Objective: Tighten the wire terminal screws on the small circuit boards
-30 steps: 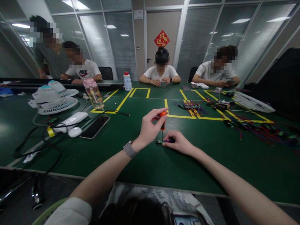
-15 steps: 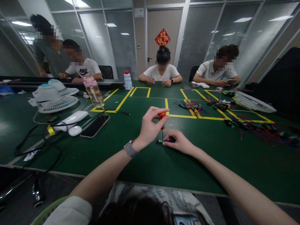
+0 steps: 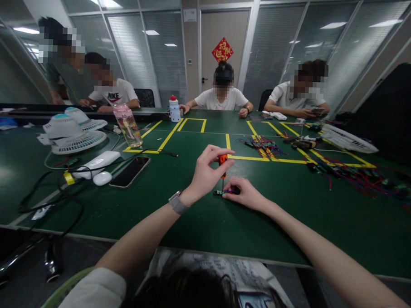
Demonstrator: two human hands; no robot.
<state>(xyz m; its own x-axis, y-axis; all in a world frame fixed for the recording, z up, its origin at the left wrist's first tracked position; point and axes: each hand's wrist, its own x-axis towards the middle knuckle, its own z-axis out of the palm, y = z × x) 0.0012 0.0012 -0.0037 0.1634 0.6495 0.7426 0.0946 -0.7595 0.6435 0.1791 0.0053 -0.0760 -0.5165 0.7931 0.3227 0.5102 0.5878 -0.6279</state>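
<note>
My left hand (image 3: 210,168) grips an orange-and-black screwdriver (image 3: 223,160) by its handle, thumb and fingers around it. The shaft points straight down, its tip meeting a small green circuit board (image 3: 219,192) on the green table (image 3: 188,230). From the right, my right hand (image 3: 244,193) pinches the board's right end, where dark and bluish wires show under the fingers. The exact spot where the tip touches is too small to make out.
A phone (image 3: 130,171), a white mouse (image 3: 102,178), black cables and a pink-lidded bottle (image 3: 127,127) lie or stand to the left, beside white fans (image 3: 77,137). Tangled wires with boards (image 3: 265,146) lie to the right. Several people sit or stand across the table.
Both my hands keep their places, with the screwdriver still upright on the board. Across the table, the middle person's hands have moved apart, one reaching to the blue-and-white bottle.
</note>
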